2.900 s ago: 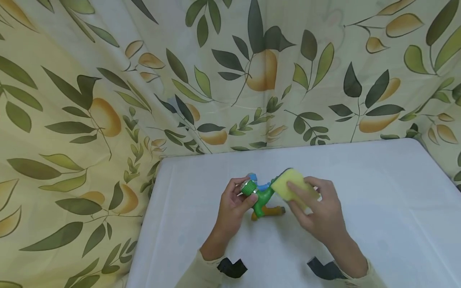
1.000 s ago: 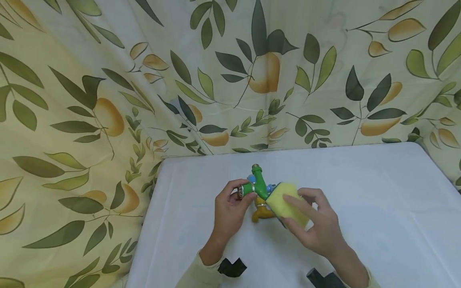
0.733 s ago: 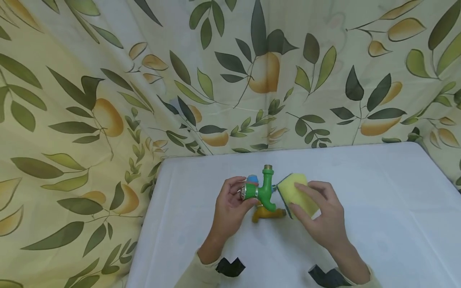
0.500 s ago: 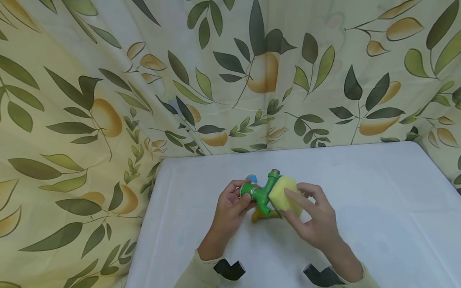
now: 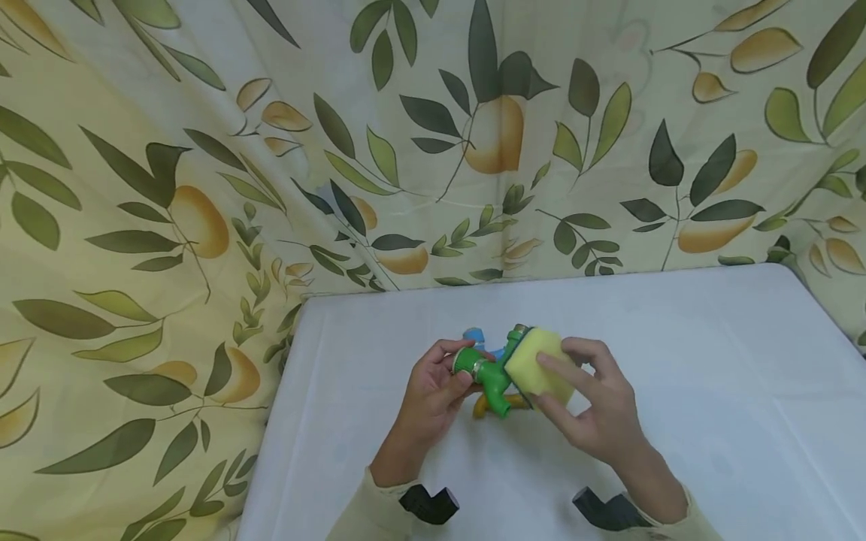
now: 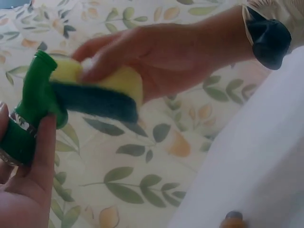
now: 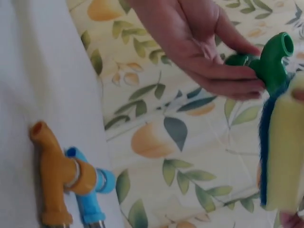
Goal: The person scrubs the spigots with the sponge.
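My left hand (image 5: 433,398) grips a green plastic tap (image 5: 496,385) by its round knob, off the table, its curved spout pointing down in the head view. A yellow sponge (image 5: 543,367) with a dark scouring side is held by the fingers and thumb of my right hand (image 5: 598,409). That dark scouring layer (image 6: 95,102) lies against the tap's body in the left wrist view. The sponge covers part of the tap's threaded inlet arm. In the right wrist view, only fingertips of the right hand show at the edge.
An orange tap (image 7: 52,178) and a blue tap (image 7: 89,202) stand side by side on the white table (image 5: 731,361), just beyond the green one. A leaf-and-fruit patterned curtain (image 5: 419,150) hangs behind and to the left of the table.
The green tap has turned in my left hand: its inlet pointed up about a second ago and now tilts right. The sponge shifted from the spout, came away, and now presses along the inlet arm.
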A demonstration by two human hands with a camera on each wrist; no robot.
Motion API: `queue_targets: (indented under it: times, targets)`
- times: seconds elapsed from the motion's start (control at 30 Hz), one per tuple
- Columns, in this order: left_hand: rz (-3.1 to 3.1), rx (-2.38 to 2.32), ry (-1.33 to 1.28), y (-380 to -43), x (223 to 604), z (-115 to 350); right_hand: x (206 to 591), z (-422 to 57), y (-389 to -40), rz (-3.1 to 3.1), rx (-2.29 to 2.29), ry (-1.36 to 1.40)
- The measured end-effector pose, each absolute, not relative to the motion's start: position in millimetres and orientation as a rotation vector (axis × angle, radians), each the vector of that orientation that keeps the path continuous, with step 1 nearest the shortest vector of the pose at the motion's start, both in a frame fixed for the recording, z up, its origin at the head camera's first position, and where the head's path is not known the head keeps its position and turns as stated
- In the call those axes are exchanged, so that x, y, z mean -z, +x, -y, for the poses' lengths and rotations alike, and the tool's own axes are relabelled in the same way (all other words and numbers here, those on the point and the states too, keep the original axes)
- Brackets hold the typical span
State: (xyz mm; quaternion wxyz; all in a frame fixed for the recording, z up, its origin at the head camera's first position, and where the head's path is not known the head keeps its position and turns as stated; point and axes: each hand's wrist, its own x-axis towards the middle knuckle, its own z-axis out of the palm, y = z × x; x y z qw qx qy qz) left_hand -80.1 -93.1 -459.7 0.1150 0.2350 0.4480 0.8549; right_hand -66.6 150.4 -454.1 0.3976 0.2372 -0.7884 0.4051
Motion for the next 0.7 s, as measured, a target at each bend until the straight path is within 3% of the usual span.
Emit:
queue_targets:
  times: [0.23,0.47,0.7]
  targets:
    - [-1.596,-2.527,0.686,-81.1,455.9,95.1,443.6,-160.2,-66.5,2.125,-1.104,0.350]
    - [-2.265,-2.269,0.967,-76.0,455.0,85.1,438.0,-146.7,-56.3,2.087,-1.101,0.583]
    - [-2.373,-2.223,1.063,-76.6,455.7,81.2,440.2,-140.7,-56.4,2.108,-1.042,0.738]
